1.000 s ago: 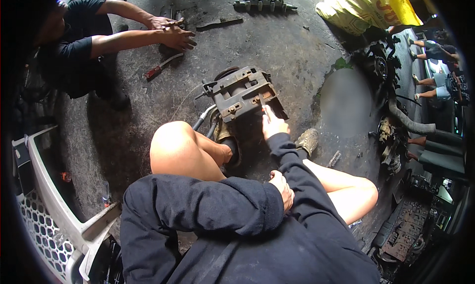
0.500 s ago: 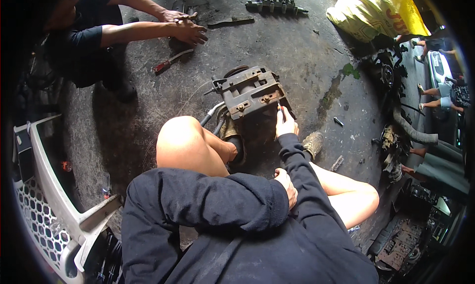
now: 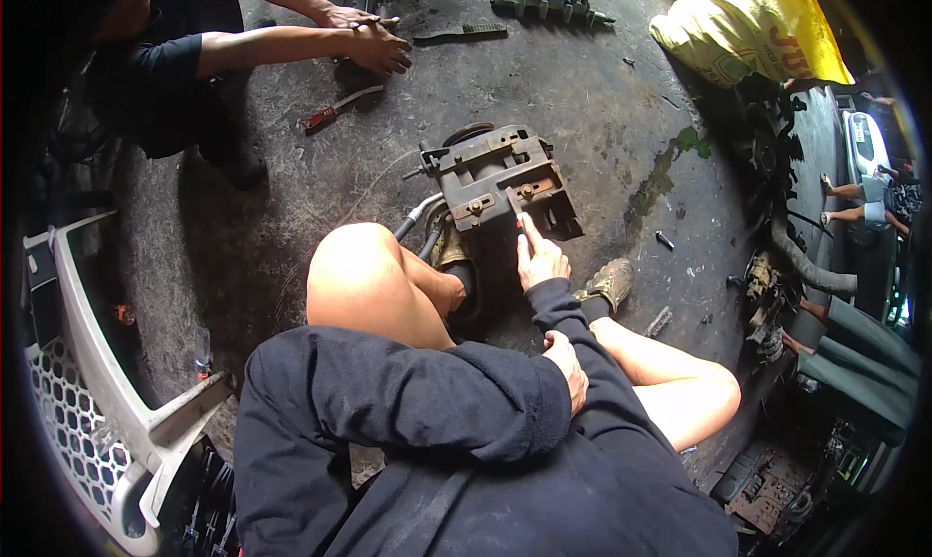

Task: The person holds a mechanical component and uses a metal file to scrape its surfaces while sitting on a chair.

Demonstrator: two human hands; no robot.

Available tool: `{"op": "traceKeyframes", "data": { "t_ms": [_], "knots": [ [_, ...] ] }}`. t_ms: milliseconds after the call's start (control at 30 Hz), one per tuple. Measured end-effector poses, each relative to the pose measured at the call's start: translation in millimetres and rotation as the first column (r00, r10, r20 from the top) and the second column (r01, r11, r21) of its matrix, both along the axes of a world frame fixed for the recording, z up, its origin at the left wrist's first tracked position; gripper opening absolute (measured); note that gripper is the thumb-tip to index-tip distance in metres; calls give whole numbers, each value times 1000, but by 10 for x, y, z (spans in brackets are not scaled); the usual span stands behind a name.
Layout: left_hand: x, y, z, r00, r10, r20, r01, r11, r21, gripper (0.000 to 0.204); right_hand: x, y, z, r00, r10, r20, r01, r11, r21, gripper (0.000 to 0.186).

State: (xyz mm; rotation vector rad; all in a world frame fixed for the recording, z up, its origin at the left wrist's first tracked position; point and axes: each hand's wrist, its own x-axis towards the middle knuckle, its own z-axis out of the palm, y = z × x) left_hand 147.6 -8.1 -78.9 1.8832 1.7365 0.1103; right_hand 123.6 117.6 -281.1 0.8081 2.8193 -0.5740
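A greasy dark metal assembly (image 3: 490,174) with a bolted bracket plate on top stands on the concrete floor in front of my knees, with hoses (image 3: 419,217) leaving its left side. My right hand (image 3: 540,258) reaches to the near edge of that plate. Its index finger is stretched out onto the plate, and I cannot tell whether it pinches something small. My left arm lies folded across my knees, and my left hand (image 3: 568,368) rests loosely on my right sleeve, holding nothing.
Another person crouches at the upper left, both hands (image 3: 374,38) on a part on the floor. Near them lie a red-handled screwdriver (image 3: 335,111), a flat tool (image 3: 461,33) and a metal valve block (image 3: 549,2). A yellow sack (image 3: 748,28) lies at upper right, a white grille (image 3: 92,382) at left and engine scrap (image 3: 777,285) at right.
The view has tilted slightly. My right hand stays at the near edge of the bracket plate, shifting a little along it. My left hand has not moved.
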Motion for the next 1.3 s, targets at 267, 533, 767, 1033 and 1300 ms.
{"op": "traceKeyframes", "data": {
  "t_ms": [267, 533, 767, 1033, 1300],
  "knots": [
    [2, -39, 23, 999, 24, -38, -23, 1000, 19, 36, -78, 95, 64, 999, -40, -14, 37, 983, -181, 37],
    [-2, 7, 6, 1000, -7, -6, 7, 1000, -26, 37, -48, -147, -167, 962, -274, 21, 165, 516, -841, 36],
    [-27, 64, -24, 1000, -24, 15, 25, 998, -49, 36, -387, 54, -12, 977, 152, 147, -110, 959, -262, 42],
    [642, 54, -479, 869, 94, -486, -58, 994, 88, 31, -797, 249, 87, 840, 395, 372, -366, 919, -149, 60],
    [561, 129, -376, 72, 153, -986, -240, 962, 132, 31, -825, 197, -39, 821, 464, 333, -441, 885, -147, 60]
  ]
}}
